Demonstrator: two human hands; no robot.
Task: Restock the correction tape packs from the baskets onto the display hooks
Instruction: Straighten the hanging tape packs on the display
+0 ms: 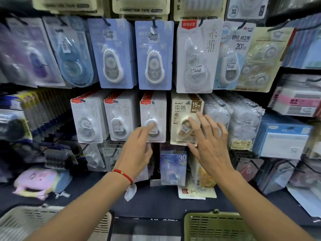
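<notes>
Under the right hand [211,145], a beige correction tape pack [182,117] hangs.

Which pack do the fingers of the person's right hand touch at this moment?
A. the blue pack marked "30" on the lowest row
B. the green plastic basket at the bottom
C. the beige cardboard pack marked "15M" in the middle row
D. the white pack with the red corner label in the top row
C: the straight, spread fingers of the right hand lie against the front of the beige cardboard pack marked "15M" on its hook.
</notes>
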